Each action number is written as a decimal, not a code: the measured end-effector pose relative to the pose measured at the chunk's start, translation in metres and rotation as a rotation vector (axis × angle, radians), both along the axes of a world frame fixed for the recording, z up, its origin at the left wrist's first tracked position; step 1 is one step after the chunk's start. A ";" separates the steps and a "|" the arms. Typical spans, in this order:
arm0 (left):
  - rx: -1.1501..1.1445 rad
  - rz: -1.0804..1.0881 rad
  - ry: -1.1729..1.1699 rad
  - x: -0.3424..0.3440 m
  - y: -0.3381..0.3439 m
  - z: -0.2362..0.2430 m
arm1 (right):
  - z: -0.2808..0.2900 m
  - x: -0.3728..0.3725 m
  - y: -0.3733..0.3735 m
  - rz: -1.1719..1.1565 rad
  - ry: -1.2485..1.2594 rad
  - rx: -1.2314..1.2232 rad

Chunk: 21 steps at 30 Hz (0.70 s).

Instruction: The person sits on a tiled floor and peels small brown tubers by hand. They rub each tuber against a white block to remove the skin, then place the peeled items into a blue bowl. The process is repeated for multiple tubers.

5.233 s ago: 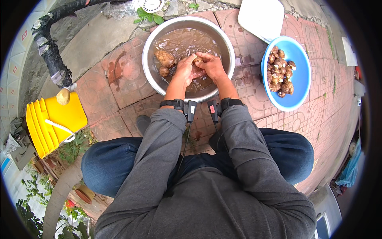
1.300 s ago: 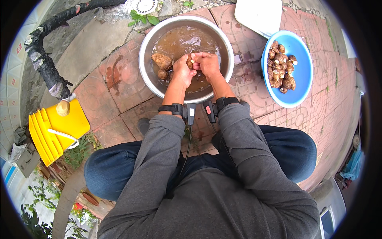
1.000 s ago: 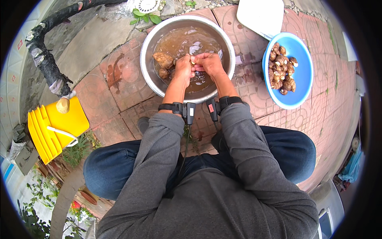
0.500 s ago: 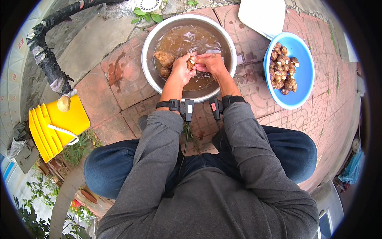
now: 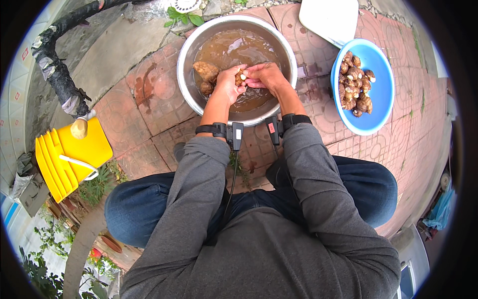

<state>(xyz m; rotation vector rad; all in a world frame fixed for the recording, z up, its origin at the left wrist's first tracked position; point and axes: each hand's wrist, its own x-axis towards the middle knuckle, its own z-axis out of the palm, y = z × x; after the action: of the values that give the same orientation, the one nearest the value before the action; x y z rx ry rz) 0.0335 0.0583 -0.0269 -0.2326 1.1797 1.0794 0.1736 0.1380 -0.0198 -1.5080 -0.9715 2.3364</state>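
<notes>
Apparent cleaning step: the left hand grips a small, brown, pale-tipped tuber over murky brown water in a round silver metal basin; the right hand pinches its pale end. The next move would call for a steady left grip

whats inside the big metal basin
Murky brown water and, at the left, brown tubers. The left hand holds another tuber, with the right hand close by. The bottom of the metal basin is hidden by cloudy water, as is whatever the hands cover.
</notes>
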 end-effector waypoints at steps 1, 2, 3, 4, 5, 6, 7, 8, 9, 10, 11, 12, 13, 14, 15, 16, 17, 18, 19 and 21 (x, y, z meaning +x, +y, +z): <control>-0.024 -0.022 0.038 0.002 0.001 0.001 | 0.000 -0.001 0.001 0.033 -0.048 0.029; -0.009 -0.094 0.130 0.005 0.001 0.001 | 0.000 -0.003 0.002 0.127 -0.127 0.104; -0.019 -0.080 0.120 0.006 0.002 0.001 | 0.001 -0.004 0.004 0.141 -0.109 0.118; -0.027 -0.063 0.107 0.007 0.000 0.002 | 0.001 -0.005 0.004 0.162 -0.120 0.122; -0.021 -0.044 0.102 0.007 0.000 0.001 | 0.002 -0.004 0.006 0.177 -0.119 0.131; -0.011 -0.053 0.062 0.006 -0.001 0.001 | 0.003 -0.004 0.007 0.190 -0.134 0.118; -0.019 -0.053 0.052 0.005 -0.002 0.001 | 0.004 -0.001 0.006 0.175 -0.122 0.058; -0.024 -0.050 0.046 0.003 -0.002 0.001 | 0.005 0.001 0.006 0.154 -0.099 0.020; -0.037 -0.050 0.037 0.001 -0.002 0.001 | 0.006 0.003 0.006 0.133 -0.042 -0.007; -0.053 -0.031 0.030 -0.001 -0.002 0.001 | 0.007 0.004 0.005 0.053 0.003 -0.087; -0.020 -0.055 0.047 -0.001 -0.001 0.002 | 0.007 0.006 0.004 0.012 0.031 -0.121; -0.005 -0.073 0.077 -0.002 0.001 0.002 | 0.007 0.006 0.004 -0.029 0.063 -0.150; -0.004 -0.084 0.131 -0.002 0.002 0.004 | 0.008 0.006 0.003 -0.076 0.055 -0.189; -0.018 -0.103 0.196 -0.001 0.003 0.005 | 0.008 0.006 0.004 0.001 0.024 -0.156; -0.014 -0.135 0.230 0.000 0.004 0.007 | 0.008 0.006 0.004 0.044 0.044 -0.131; -0.012 -0.157 0.281 0.001 0.005 0.008 | 0.008 0.005 0.005 0.072 0.008 -0.103; 0.000 -0.185 0.324 0.002 0.005 0.010 | 0.008 0.004 0.005 0.106 0.015 -0.072; -0.015 -0.177 0.318 0.002 0.005 0.011 | 0.008 0.003 0.005 0.114 0.014 -0.058; -0.020 -0.175 0.301 0.001 0.004 0.013 | 0.008 0.003 0.005 0.103 -0.022 -0.062; -0.022 -0.155 0.247 0.001 0.004 0.014 | 0.008 0.002 0.003 0.087 -0.035 -0.069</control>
<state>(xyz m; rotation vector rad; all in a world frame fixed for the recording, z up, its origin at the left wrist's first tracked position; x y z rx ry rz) 0.0345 0.0628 -0.0128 -0.0231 1.4069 0.9782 0.1758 0.1412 -0.0117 -1.5679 -0.9940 2.4345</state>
